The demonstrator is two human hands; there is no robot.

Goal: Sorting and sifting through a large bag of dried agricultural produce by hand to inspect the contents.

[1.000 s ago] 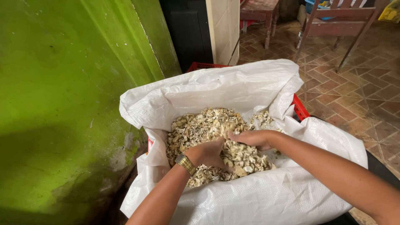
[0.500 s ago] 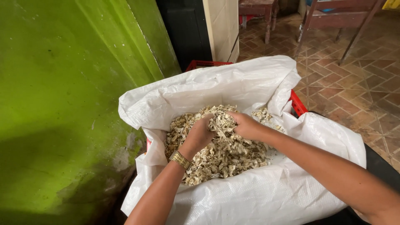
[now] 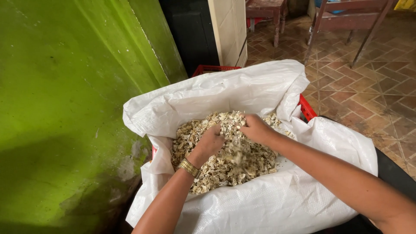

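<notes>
Now both hands lifted vs a sec ago: left hand [image 3: 211, 141] & right hand [image 3: 255, 128] cupped round pale dried chips [image 3: 236, 158], bits spilling back into white sack [image 3: 268, 203] in red crate [image 3: 307, 108]

Your hands in the sack of flakes

Your left hand [image 3: 211, 142] and right hand [image 3: 256, 129] are raised close together over the pale flakes [image 3: 225, 162] in the white sack [image 3: 260, 203], pieces dropping between them.
</notes>
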